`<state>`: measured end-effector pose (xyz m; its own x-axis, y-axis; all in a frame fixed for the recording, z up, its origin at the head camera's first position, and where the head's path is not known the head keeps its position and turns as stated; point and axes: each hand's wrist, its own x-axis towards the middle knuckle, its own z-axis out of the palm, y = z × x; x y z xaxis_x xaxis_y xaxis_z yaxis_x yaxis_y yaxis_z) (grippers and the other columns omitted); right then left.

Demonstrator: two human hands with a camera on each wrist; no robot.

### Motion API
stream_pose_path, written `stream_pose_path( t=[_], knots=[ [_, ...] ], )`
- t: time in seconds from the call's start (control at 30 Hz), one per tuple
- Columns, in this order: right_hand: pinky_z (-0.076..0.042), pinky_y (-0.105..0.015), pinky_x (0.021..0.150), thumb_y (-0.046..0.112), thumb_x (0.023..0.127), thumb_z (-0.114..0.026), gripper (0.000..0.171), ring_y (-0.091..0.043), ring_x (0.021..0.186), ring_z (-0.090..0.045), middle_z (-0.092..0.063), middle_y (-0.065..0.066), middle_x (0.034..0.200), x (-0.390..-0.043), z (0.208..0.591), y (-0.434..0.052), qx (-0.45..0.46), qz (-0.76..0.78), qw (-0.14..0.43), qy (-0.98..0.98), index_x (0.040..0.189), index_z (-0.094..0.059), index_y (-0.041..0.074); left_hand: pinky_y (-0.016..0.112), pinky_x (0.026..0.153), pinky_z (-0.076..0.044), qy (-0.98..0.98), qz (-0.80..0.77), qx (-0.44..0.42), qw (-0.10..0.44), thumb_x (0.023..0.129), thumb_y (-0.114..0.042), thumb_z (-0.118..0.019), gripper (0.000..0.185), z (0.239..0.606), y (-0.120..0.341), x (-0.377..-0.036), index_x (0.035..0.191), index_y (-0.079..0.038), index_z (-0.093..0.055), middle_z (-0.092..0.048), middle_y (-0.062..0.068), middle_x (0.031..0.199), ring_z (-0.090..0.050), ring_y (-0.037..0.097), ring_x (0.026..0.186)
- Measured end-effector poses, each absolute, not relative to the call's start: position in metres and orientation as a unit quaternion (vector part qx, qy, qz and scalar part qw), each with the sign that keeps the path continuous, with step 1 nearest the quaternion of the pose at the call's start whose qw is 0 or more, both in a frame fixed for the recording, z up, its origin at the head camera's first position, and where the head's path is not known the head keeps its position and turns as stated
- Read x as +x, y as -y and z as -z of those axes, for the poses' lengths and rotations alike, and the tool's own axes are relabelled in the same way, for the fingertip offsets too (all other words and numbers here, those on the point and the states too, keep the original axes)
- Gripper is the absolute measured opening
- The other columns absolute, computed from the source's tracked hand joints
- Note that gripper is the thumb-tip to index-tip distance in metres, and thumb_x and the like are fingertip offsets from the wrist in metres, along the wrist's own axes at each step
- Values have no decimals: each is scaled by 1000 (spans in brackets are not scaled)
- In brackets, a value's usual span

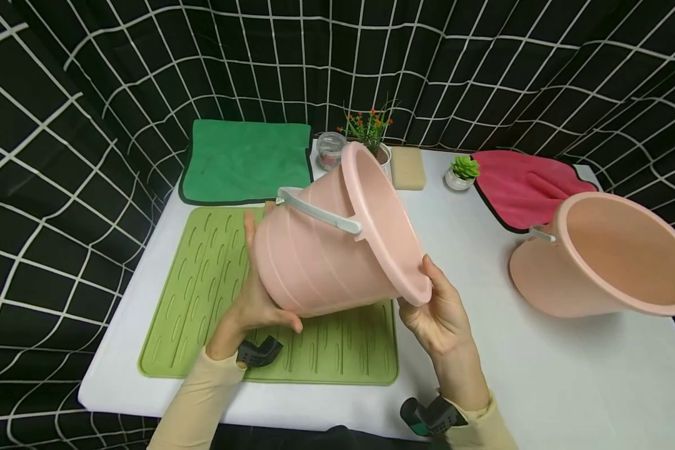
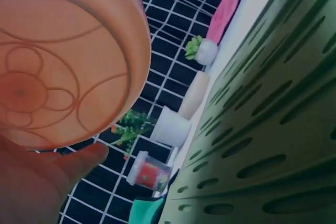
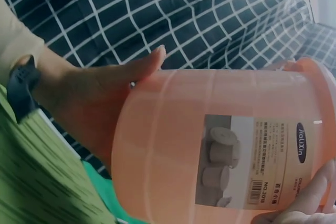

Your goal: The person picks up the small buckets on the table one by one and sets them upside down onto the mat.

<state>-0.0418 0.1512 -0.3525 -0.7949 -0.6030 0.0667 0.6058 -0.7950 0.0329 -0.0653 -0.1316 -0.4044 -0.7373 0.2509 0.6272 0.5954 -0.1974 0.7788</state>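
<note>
two hands: left hand (image 1: 259,294) cups base, right hand (image 1: 435,306) grips rim | pink buckets: two, held bucket (image 1: 337,244), spare bucket (image 1: 607,256)

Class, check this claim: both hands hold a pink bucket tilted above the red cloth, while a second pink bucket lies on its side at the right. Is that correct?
Not quite. The head view shows the left hand and right hand holding the pink bucket above the green ridged mat, not the red cloth. The second pink bucket does lie at the right.
</note>
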Motion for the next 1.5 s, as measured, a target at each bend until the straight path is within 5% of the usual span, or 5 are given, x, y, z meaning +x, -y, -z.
stream_pose_path(
  t=[0.43, 0.77, 0.97, 1.3, 1.5],
  knots=[
    [-64, -29, 82, 29, 113, -34, 48, -34, 102, -78, -73, -21, 115, -37, 353, -137, -17, 931, 364, 29, 119, -66, -6, 44, 133, -19, 618, 658, -390, 181, 63, -68, -88, 152, 393, 136, -59, 161, -34, 24, 25, 15, 172, -17, 35, 161],
    [-64, -26, 79, 13, 110, -44, 34, -32, 108, -76, -71, -21, 123, -38, 364, -130, -21, 929, 358, 86, 132, -67, 0, 37, 124, -37, 613, 645, -409, 205, 68, -60, -90, 153, 400, 136, -63, 162, -19, 24, -7, 18, 173, -38, 26, 150],
    [-64, -27, 79, 6, 107, -48, 33, -34, 110, -75, -72, -22, 124, -41, 368, -127, -21, 928, 354, 111, 134, -66, 0, 40, 122, -39, 612, 657, -383, 217, 65, -62, -91, 150, 397, 133, -66, 163, -19, 13, -9, 21, 171, -38, 31, 148],
    [-62, -19, 76, 26, 111, -38, 42, -21, 88, -77, -75, -14, 104, -42, 366, -123, -3, 930, 367, -21, 118, -72, 2, 35, 113, -46, 605, 675, -344, 246, 64, -53, -92, 138, 389, 141, -65, 162, -15, -2, -20, 17, 168, -44, 28, 141],
    [-65, -28, 80, 39, 114, -28, 45, -13, 89, -71, -70, -4, 97, -42, 364, -122, 17, 901, 395, -178, 104, -61, 11, 38, 115, -45, 603, 671, -332, 274, 61, -56, -92, 138, 376, 154, -67, 161, -10, -8, -20, 15, 168, -41, 32, 144]
  ],
)
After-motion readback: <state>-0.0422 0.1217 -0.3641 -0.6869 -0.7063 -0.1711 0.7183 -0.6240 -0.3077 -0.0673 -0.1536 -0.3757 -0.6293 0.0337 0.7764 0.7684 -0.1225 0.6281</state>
